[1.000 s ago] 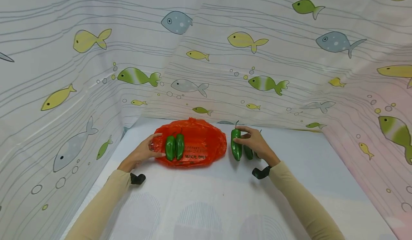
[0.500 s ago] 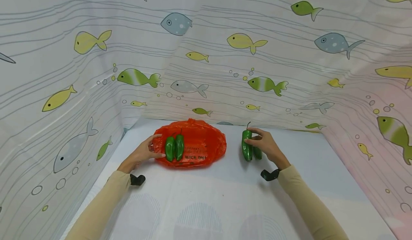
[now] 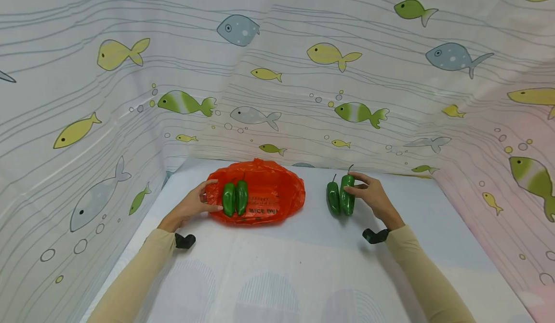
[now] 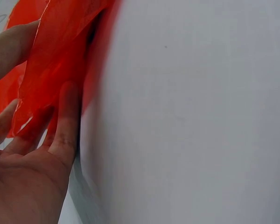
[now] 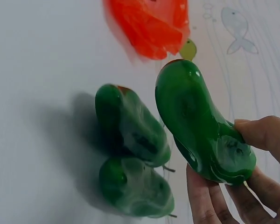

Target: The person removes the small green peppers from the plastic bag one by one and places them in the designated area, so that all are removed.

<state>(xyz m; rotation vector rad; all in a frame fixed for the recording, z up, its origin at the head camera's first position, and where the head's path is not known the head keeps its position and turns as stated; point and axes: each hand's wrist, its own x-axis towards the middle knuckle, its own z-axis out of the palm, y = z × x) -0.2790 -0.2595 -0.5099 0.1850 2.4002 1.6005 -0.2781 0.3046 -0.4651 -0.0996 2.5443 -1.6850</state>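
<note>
My left hand [image 3: 191, 206] grips the left rim of a red plastic bag [image 3: 277, 183]; in the left wrist view several fingertips show through the bag's film. Two glossy green chili peppers [image 3: 229, 200] lie side by side inside it. To the right, my right hand [image 3: 373, 195] holds another green chili pepper [image 5: 191, 116] between thumb and fingers, raised above the table in the right wrist view. Two more peppers rest on the table below it, a nearer pepper [image 5: 130, 123] and a lower pepper [image 5: 137, 189]; in the head view the held one hides one of them.
The white tabletop [image 3: 299, 255] runs up to a fish-printed curtain [image 3: 286, 87], which closes in the back and both sides. Black wrist cameras, such as the left camera [image 3: 185, 241], hang under each sleeve.
My right hand has moved to the right with its pepper, passing in front of the two loose ones and uncovering the left of these. The left hand and the bag stay put.
</note>
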